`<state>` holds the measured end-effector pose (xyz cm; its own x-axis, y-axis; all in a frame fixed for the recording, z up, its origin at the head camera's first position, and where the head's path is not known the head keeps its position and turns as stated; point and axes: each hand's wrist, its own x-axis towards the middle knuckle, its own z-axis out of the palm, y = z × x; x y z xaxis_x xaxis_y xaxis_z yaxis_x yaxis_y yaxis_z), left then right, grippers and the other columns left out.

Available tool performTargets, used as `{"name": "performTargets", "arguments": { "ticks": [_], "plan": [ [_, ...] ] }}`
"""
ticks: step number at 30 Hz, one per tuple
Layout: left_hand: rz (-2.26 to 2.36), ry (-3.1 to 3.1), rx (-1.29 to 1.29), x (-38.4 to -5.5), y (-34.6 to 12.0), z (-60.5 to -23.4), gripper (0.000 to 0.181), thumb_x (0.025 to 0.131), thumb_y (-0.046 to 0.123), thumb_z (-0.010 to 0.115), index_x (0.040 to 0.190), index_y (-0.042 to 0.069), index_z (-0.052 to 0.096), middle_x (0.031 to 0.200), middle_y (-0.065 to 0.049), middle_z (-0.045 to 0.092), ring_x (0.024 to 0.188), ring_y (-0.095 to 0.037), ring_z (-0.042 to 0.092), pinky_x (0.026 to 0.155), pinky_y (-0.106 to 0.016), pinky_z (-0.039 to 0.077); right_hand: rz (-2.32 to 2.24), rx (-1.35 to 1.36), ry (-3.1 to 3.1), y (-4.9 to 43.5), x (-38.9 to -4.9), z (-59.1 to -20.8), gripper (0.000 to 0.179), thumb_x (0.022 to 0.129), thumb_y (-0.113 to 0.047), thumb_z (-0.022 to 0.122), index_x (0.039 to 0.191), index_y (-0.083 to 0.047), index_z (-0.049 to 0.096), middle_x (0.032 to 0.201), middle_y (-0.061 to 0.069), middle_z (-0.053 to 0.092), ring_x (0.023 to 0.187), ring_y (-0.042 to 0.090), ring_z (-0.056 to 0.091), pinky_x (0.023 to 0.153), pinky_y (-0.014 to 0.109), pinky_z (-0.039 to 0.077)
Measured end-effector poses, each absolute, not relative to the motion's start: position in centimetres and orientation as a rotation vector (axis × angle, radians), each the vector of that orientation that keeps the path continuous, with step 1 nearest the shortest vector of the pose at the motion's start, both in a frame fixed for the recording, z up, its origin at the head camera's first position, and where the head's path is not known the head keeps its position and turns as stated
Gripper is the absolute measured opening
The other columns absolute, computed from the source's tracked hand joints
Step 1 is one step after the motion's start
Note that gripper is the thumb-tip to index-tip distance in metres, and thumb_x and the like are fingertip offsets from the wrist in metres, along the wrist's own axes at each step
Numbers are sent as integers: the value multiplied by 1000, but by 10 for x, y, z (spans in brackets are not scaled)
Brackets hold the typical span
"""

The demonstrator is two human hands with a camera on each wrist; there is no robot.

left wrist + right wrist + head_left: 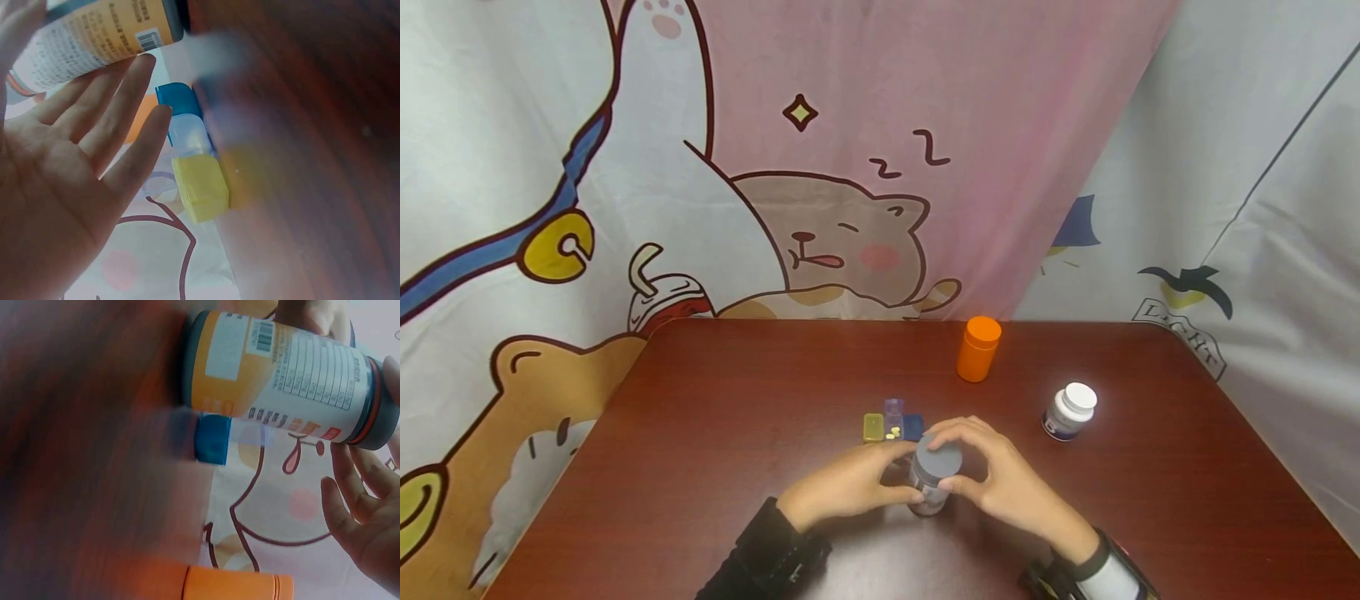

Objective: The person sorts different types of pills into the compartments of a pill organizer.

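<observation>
A dark-capped pill bottle (928,498) stands upright on the table in front of me. Its orange-and-white label with a barcode shows in both wrist views. My left hand (850,482) holds the bottle's body from the left, thumb nearest me. From the other side, my right hand (1003,479) grips the grey lid (940,461) between thumb and fingers; the lid sits on the bottle. Just behind is a small pill organizer (873,427) with yellow, clear and blue compartments. The clear middle one has its flap raised, and several pale pills (892,433) lie in it.
An orange bottle (978,350) with an orange cap stands near the table's back edge. To the right is a white bottle (1069,412) with a white cap. The dark red table (737,400) ends at a printed cloth (1000,150) behind it.
</observation>
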<state>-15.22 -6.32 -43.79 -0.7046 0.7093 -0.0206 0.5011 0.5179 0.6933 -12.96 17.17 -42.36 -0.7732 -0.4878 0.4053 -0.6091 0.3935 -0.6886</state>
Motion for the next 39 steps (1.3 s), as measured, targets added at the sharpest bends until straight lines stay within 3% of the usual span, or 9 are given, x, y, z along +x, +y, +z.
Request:
{"name": "performTargets", "arguments": {
  "ticks": [10, 18, 25, 30, 39],
  "plan": [
    [1050, 2404, 977, -155, -67, -435, 52, 94, 38, 63, 139, 14, 53, 133, -2, 64, 115, -10, 56, 101, -40, 49, 1218, 685, -2445, 196, -149, -419, 43, 70, 1, 83, 105, -17, 67, 117, 4, 69, 108, 18, 54, 93, 35, 44],
    [1053, 2420, 973, -157, -72, -434, 47, 95, 37, 62, 136, 15, 57, 131, 1, 65, 112, -9, 58, 99, -41, 51, 1091, 434, -2403, 204, -165, -416, 40, 73, 9, 78, 109, -2, 63, 117, 18, 66, 97, 26, 49, 78, 48, 43],
    [1062, 2419, 984, -158, -72, -434, 44, 96, 36, 60, 135, 14, 59, 128, 0, 67, 111, -9, 58, 99, -41, 51, 920, 242, -2365, 205, -175, -425, 30, 79, 7, 73, 107, 1, 62, 123, 26, 59, 106, 42, 48, 85, 58, 42],
    [1055, 2427, 984, -159, -73, -434, 43, 97, 35, 60, 134, 14, 59, 125, -2, 69, 110, -9, 59, 98, -41, 51, 866, 143, -2379, 207, -184, -429, 24, 84, 5, 69, 106, 2, 61, 130, 28, 55, 110, 44, 45, 83, 61, 45],
    [1088, 2434, 984, -160, -75, -433, 41, 97, 32, 59, 133, 12, 59, 122, -5, 71, 109, -12, 61, 97, -43, 52, 857, 164, -2364, 210, -196, -435, 23, 85, 7, 66, 108, 7, 60, 128, 33, 55, 109, 49, 45, 93, 61, 38]
  ]
}}
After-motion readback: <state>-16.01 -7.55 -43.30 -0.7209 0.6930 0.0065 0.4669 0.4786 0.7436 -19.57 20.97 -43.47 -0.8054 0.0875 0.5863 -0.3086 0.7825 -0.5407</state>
